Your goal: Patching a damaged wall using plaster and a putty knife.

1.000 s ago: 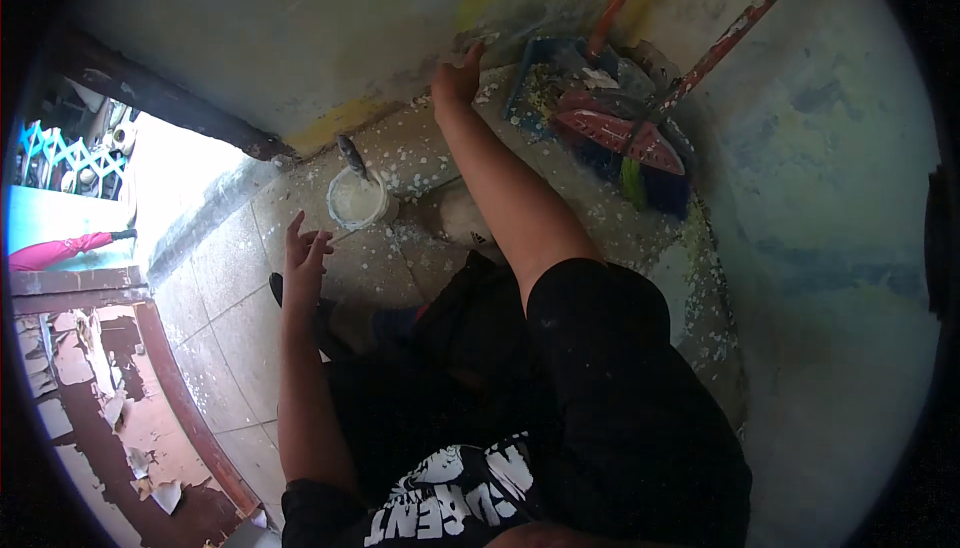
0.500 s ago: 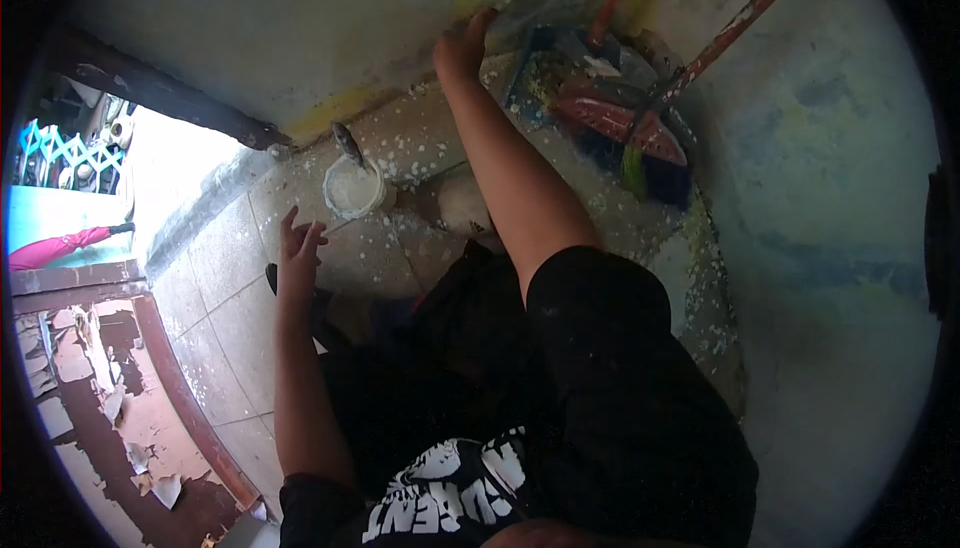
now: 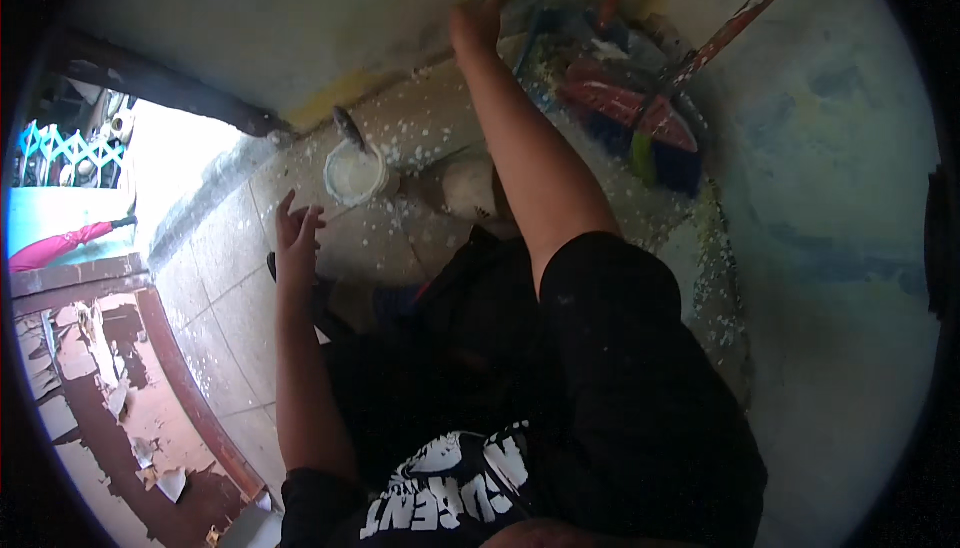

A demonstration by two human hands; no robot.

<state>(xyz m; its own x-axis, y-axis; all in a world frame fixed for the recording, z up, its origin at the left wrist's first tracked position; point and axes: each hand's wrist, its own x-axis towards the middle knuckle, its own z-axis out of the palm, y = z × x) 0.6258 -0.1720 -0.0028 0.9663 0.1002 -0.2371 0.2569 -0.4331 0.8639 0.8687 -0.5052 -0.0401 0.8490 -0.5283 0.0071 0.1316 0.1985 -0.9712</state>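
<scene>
One bare left hand, loosely uncurled and empty, hovers near the round white plastic bucket (grey-handled tool leaning in it) on white-spattered beige floor tiles; bare right hand at yellow-stained grey wall, grip blurred, cannot tell

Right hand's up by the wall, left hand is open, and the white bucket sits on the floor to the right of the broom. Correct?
One fix: the head view shows the white bucket on the floor to the left of the broom. The right hand is up by the wall and the left hand is open.
</scene>
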